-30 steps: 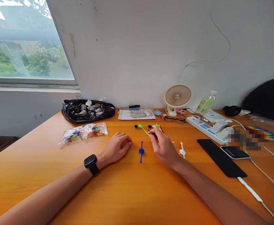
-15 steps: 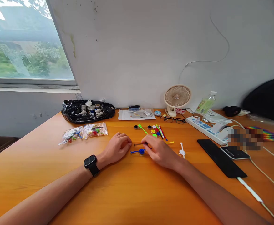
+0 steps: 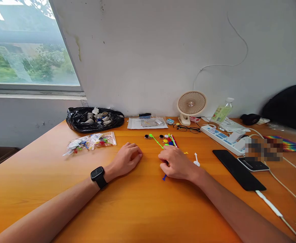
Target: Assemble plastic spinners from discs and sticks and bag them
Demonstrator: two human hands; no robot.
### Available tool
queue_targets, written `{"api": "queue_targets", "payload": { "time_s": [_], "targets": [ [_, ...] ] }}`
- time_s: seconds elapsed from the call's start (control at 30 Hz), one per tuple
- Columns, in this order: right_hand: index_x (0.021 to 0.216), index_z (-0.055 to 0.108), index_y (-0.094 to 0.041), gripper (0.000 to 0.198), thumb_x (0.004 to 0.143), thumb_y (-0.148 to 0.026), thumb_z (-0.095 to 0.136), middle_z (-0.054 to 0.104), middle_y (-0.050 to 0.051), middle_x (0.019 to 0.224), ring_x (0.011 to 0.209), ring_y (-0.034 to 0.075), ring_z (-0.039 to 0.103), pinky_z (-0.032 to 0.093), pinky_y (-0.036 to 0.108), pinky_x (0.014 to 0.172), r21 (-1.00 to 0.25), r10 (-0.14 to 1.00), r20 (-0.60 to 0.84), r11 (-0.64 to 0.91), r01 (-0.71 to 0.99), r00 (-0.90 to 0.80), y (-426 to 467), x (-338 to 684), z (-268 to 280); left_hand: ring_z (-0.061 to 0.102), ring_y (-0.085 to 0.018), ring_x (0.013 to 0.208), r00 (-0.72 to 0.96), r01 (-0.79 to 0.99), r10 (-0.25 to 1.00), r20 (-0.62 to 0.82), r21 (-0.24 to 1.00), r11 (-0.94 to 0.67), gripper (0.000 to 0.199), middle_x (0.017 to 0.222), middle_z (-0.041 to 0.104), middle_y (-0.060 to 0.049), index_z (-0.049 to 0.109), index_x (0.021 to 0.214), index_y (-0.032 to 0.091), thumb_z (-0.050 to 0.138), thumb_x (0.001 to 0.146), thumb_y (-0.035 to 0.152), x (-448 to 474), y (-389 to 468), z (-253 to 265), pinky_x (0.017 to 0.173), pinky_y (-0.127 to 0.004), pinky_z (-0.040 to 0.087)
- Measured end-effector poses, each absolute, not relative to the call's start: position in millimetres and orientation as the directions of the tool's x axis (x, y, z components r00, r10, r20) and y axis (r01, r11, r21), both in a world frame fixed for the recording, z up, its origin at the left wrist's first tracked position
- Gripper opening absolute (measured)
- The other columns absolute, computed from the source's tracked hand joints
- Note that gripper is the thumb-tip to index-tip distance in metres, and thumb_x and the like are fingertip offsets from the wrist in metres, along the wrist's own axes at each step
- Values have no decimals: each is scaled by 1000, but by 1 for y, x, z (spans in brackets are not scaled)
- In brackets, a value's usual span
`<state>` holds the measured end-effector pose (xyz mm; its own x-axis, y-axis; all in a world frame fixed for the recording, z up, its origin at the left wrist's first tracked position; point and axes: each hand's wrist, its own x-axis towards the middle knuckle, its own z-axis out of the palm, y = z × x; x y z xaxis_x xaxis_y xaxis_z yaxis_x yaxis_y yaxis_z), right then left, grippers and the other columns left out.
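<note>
On the orange wooden desk (image 3: pixel 143 209), beside the white wall: right hand (image 3: pixel 177 165) curled over one blue plastic stick (image 3: pixel 164 177), tip poking out nearer than the knuckles. Left hand (image 3: pixel 126 160) just left of it, loosely curled, palm down, holding nothing. One white plastic stick (image 3: pixel 196 160) right of it. No legible writing.

No legible text, label or number anywhere.
</note>
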<state>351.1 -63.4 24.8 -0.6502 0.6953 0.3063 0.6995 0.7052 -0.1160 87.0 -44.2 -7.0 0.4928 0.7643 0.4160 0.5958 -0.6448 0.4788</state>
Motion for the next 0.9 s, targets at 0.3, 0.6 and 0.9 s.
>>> {"api": "queue_targets", "payload": {
  "time_s": [0.3,0.6,0.9],
  "targets": [
    [77,43,-24,18,90,-11,44,54,3,75,75,22,48,37,36,72,-377,749,492,643,667,-444,-61,351,33,63,-24,96,503,596,763,406,476,-647,14,101,72,-6,71,95,24,58,100,26,87,-44,-6,88,-38,51],
    [78,36,-23,24,102,-21,37,49,2,87,81,19,48,42,34,76,-695,688,275,625,355,-672,-107,312,35,63,-25,97,499,591,765,408,486,-644,14,101,72,-7,70,96,23,57,100,25,87,-45,-6,90,-40,50],
    [100,57,-24,25,110,-41,41,53,-4,74,65,15,48,36,28,62,-822,870,213,406,400,-445,-96,304,-3,63,-25,95,510,590,761,401,480,-649,14,99,71,-7,71,96,23,57,96,20,87,-45,-6,88,-39,51]
  ]
}}
